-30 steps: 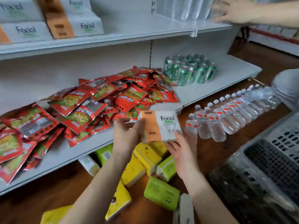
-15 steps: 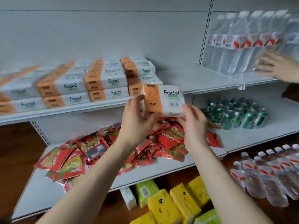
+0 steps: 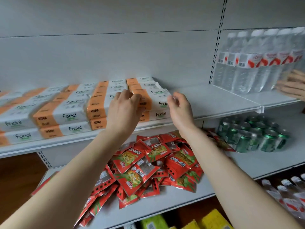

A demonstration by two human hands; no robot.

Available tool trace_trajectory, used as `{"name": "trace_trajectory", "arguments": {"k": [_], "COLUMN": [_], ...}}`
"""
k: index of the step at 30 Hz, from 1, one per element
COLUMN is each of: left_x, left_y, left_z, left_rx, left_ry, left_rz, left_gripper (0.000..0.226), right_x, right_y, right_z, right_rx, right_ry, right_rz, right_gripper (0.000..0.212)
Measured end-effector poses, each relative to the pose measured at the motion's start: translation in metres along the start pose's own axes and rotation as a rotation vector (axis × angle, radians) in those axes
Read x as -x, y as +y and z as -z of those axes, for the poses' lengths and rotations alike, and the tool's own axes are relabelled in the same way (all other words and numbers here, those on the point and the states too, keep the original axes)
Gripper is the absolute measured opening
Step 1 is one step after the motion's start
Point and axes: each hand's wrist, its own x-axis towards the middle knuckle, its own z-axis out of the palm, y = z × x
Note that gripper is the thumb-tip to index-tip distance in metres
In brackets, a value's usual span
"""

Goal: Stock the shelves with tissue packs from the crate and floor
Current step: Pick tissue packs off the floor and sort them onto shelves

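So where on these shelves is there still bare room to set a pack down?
The upper shelf is bare between the tissue packs and the bottled water. One shelf down, a strip is free in front of the green cans. The packs crowd the upper left; snack packets heap the middle.

The orange-and-white tissue packs (image 3: 69,115) each read "Facial" on their fronts.

Snack packets (image 3: 148,171) heaped; green cans (image 3: 252,138) beside; water bottles (image 3: 257,63) above.
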Motion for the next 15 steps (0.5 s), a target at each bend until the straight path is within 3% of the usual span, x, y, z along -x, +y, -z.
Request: {"name": "trace_trajectory", "arguments": {"k": [6,15], "left_x": [0.002,0.003], "left_y": [-0.014,-0.018], "left_z": [-0.013,-0.026], "left_rx": [-0.208,-0.215], "left_ry": [0.011,0.016], "left_rz": [-0.127,-0.114], "left_gripper": [0.065,0.065], "right_x": [0.0,-0.002], "right_y": [0.016,0.02], "right_z": [-0.003,-0.011], "right_rx": [0.025,0.008], "right_ry": [-0.059,-0.083], "right_rz": [0.049,0.003], "right_gripper": [0.037,0.025]}}
